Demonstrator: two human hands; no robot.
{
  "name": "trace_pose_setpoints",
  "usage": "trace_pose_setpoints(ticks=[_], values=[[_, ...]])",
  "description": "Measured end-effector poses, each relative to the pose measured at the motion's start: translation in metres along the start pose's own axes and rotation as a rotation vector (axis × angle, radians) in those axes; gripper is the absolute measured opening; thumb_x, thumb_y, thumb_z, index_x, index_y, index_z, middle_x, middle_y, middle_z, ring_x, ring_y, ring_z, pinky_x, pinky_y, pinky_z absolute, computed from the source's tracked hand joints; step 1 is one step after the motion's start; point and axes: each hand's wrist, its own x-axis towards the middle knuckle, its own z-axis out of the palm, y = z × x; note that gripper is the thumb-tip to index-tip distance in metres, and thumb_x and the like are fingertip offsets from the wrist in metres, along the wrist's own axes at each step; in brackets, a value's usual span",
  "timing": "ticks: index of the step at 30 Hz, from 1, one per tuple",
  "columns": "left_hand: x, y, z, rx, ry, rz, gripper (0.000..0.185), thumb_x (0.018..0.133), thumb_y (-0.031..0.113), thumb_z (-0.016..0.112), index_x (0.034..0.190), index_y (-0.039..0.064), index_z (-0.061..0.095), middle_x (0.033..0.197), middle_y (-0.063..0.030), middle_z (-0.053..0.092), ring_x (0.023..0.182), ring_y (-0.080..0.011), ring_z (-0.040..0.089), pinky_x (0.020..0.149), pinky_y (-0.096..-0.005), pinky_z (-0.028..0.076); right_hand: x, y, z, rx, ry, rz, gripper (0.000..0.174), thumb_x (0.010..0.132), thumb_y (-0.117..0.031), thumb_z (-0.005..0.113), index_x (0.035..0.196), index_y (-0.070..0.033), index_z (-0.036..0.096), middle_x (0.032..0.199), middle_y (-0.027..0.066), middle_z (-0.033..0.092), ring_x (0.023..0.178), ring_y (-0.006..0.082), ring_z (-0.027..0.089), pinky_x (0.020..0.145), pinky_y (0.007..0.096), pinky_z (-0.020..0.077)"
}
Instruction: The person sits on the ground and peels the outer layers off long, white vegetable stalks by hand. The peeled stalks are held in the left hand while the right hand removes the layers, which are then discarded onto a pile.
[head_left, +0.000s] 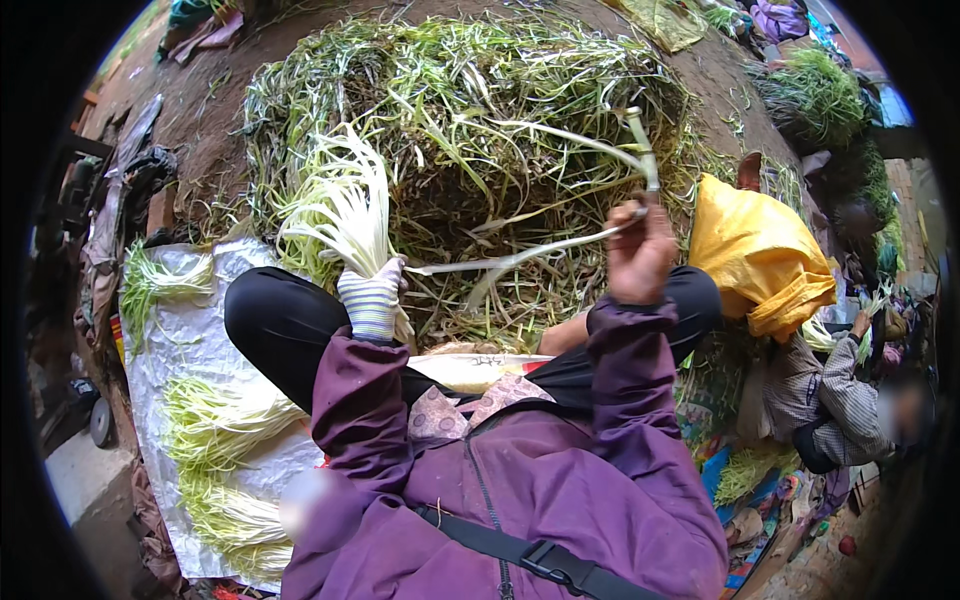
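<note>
My left hand (373, 301), in a striped knit glove, is closed round a bunch of pale leafy stalks (361, 214) whose tips fan out away from me. At the right, my bare right hand (640, 247) grips a long pale strip (540, 251), blurred by motion, that stretches across to the left hand. More pale strips and a greenish stalk (643, 146) rise beside the right fingers; which of them the fingers hold, I cannot tell. Beyond both hands lies a large heap of green and yellowed leaves (480, 82).
Several bunches of pale stalks (232, 424) lie on a white plastic sheet (150, 375) at the left. A yellow plastic sack (750, 247) stands by my right knee. At the far right sits a co-worker in a checked top (847, 397), near piled green stalks (817, 97).
</note>
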Motion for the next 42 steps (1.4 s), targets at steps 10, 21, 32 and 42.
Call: trace_pose_setpoints(ticks=[10, 21, 32, 42], values=[[0.002, -0.014, 0.006, 0.927, -0.047, 0.302, 0.038, 0.071, 0.007, 0.060, 0.109, 0.004, 0.054, 0.091, -0.0210, 0.062, 0.087, -0.0368, 0.059, 0.077, -0.0410, 0.047, 0.021, -0.128, -0.010, 0.334, -0.277, -0.225, 0.023, 0.090, -0.018, 0.049, 0.089, 0.004, 0.050, 0.068, 0.0034, 0.046, 0.060, 0.0112, 0.039, 0.047, 0.0219, 0.0291], [0.000, -0.019, -0.008, 0.981, -0.061, 0.271, 0.033, 0.072, 0.008, 0.063, 0.105, 0.004, 0.057, 0.089, -0.0192, 0.063, 0.082, -0.0317, 0.062, 0.074, -0.0378, 0.048, 0.047, -0.153, -0.026, 0.572, -0.448, -0.126, 0.010, 0.083, -0.006, 0.052, 0.076, -0.002, 0.047, 0.069, 0.0030, 0.048, 0.060, 0.0110, 0.045, 0.047, 0.0215, 0.0324], [-0.036, -0.021, 0.003, -0.197, -0.556, 0.032, 0.030, 0.078, 0.020, 0.068, 0.099, 0.000, 0.060, 0.083, -0.0077, 0.064, 0.050, -0.0082, 0.050, 0.043, -0.0199, 0.040, 0.027, 0.085, 0.023, 0.206, -0.119, 0.365, 0.018, 0.089, -0.019, 0.050, 0.089, -0.001, 0.053, 0.069, 0.0047, 0.055, 0.057, 0.0143, 0.052, 0.040, 0.0208, 0.0354], [-0.045, -0.011, 0.019, -0.306, -0.503, -0.218, 0.016, 0.075, 0.009, 0.070, 0.085, 0.003, 0.059, 0.063, -0.0023, 0.057, 0.042, -0.0087, 0.046, 0.037, -0.0199, 0.036, -0.014, 0.111, 0.006, -0.806, -0.469, 0.339, 0.038, 0.092, -0.035, 0.045, 0.097, 0.001, 0.054, 0.083, 0.0115, 0.059, 0.056, 0.0112, 0.054, 0.045, 0.0202, 0.0453]])
